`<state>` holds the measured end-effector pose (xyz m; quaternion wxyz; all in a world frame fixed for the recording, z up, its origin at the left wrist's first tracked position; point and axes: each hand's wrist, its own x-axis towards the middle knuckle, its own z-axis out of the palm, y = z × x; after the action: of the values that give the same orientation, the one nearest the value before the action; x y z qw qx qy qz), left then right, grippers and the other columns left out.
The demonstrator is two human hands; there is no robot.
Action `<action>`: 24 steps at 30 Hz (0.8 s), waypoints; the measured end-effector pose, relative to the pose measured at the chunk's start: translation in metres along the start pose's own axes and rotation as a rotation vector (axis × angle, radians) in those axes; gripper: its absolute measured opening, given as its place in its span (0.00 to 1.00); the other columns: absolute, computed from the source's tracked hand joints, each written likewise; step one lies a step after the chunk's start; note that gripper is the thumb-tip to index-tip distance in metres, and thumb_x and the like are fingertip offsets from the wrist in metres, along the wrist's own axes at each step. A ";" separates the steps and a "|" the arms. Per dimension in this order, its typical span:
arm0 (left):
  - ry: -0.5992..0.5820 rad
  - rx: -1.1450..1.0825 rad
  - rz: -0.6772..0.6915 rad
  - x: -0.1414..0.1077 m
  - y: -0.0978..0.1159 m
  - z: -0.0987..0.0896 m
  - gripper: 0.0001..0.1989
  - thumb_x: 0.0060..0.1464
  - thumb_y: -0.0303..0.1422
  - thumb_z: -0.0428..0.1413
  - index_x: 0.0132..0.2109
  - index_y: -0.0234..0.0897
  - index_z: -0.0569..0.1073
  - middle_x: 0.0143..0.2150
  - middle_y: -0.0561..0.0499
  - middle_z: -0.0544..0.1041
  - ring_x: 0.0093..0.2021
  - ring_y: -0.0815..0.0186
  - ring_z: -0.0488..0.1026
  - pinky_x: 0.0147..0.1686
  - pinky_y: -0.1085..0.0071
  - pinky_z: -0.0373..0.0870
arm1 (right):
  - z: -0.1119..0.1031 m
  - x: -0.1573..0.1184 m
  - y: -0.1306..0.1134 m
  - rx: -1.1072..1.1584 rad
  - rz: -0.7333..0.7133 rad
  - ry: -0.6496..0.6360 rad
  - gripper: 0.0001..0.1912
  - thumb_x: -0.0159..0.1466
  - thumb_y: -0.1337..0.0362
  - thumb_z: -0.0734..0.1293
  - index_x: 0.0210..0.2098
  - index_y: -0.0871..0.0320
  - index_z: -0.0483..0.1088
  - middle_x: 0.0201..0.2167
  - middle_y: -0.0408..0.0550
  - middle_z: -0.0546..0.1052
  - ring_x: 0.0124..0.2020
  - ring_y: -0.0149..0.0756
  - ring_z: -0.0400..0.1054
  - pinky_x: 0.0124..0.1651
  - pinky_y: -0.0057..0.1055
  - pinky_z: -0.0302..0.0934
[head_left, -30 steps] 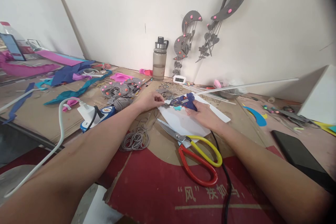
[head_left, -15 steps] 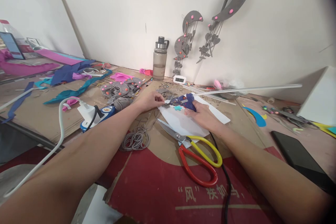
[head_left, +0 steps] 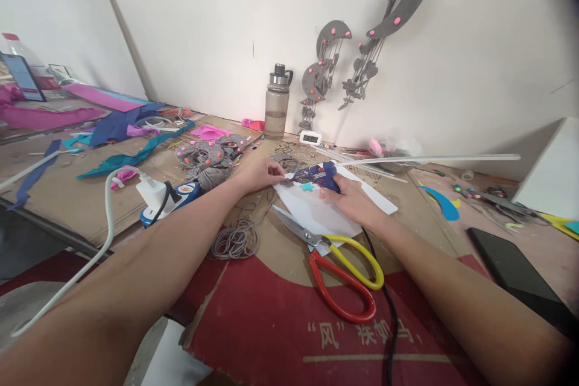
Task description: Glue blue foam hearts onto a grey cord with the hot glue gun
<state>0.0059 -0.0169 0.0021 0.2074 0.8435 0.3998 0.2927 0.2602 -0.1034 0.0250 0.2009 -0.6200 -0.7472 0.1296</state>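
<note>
- Right hand [head_left: 350, 194] is gripping a blue glue gun [head_left: 322, 176] at the frame's centre, its nozzle pointing left.
- Left hand [head_left: 262, 175] is pinching, apparently, a small grey piece [head_left: 288, 181] (tiny from here) beside the nozzle.
- Scissors [head_left: 332, 250] are lying below, partly over white paper [head_left: 316, 211].

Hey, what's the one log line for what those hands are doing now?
right hand: holding blue glue gun | left hand: fingers at grey piece beside gun | scissors: lying untouched | bottle: upright by wall
</note>
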 end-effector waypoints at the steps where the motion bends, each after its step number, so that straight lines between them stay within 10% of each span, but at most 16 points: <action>1: 0.000 0.000 0.001 0.000 0.000 0.000 0.11 0.49 0.39 0.59 0.32 0.35 0.78 0.29 0.51 0.76 0.29 0.69 0.68 0.27 0.75 0.61 | 0.000 0.000 0.000 -0.011 0.002 -0.007 0.24 0.62 0.52 0.60 0.53 0.57 0.68 0.44 0.54 0.76 0.48 0.51 0.66 0.49 0.43 0.58; 24: 0.004 0.013 0.013 0.000 -0.003 0.000 0.12 0.49 0.40 0.58 0.32 0.36 0.79 0.30 0.50 0.76 0.28 0.69 0.68 0.27 0.75 0.61 | -0.005 0.000 0.001 0.052 0.014 -0.018 0.18 0.63 0.53 0.60 0.46 0.56 0.70 0.43 0.50 0.77 0.46 0.46 0.67 0.49 0.39 0.58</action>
<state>0.0047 -0.0151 0.0000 0.1993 0.8468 0.3967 0.2930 0.2634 -0.1035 0.0289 0.2091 -0.6186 -0.7412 0.1559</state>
